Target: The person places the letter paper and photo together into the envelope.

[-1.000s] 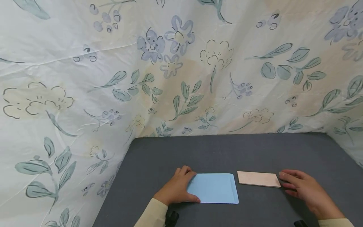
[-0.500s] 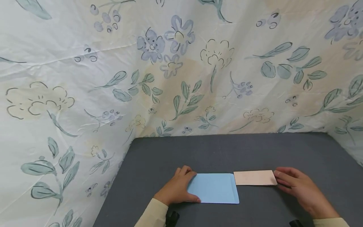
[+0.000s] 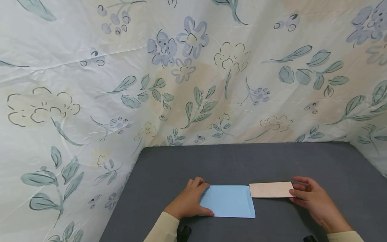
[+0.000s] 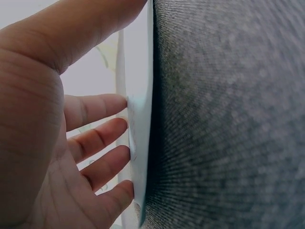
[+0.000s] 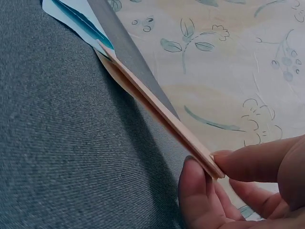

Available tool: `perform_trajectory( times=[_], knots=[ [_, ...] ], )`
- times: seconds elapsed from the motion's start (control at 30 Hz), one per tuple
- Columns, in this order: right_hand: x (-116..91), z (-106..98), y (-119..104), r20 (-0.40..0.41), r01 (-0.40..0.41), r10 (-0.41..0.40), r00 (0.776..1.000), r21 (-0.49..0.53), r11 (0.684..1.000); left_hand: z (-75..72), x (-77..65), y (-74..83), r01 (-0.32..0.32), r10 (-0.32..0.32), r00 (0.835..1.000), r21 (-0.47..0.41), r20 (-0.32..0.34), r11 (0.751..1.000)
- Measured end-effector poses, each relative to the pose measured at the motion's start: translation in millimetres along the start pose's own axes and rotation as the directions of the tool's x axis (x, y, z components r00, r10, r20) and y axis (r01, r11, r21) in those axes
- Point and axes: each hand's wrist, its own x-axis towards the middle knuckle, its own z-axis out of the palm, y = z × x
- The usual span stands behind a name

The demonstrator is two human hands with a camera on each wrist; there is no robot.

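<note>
A: Where do you have the folded pale pink paper (image 3: 269,190)?

B: You have it in your right hand (image 3: 314,202), pinched at its right end between thumb and fingers. From your right wrist you can see two layers with a narrow gap between them, and a shadow on the table beneath.

A: And its other end?

B: That end meets the mouth of your light blue envelope (image 3: 226,201), near the far corner. The mouth gapes a little; whether the paper's tip is inside or only against the rim, you cannot tell.

A: How does your left hand (image 3: 190,199) lie?

B: It spans the envelope's left end, thumb at the near edge and fingers toward the far one. Your left wrist view shows those fingers extended and spread, their tips pressing on the envelope's face rather than wrapped around it.

A: What else surrounds you?

B: The envelope lies on your dark grey table (image 3: 242,161). A floral fabric (image 3: 127,60) hangs behind it and to your left. You wear cream sleeves (image 3: 163,227), and a black object (image 3: 183,233) shows beside your left wrist.
</note>
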Motion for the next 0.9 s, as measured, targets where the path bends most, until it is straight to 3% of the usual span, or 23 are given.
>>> perform_trajectory(
  times=[0.6, 0.9],
  knots=[
    [-1.3, 0.5, -3.5, -0.048, -0.047, 0.043, 0.998, -0.086, 0.995, -1.2, 3.0, -2.9, -0.013, 0.013, 1.0, 0.004, 0.005, 1.0],
    [-3.8, 0.8, -5.7, -0.055, 0.025, -0.029, 0.998, -0.076, 0.997, -2.5, 6.3, -6.1, -0.02, 0.02, 1.0, 0.0, 0.021, 1.0]
  ],
)
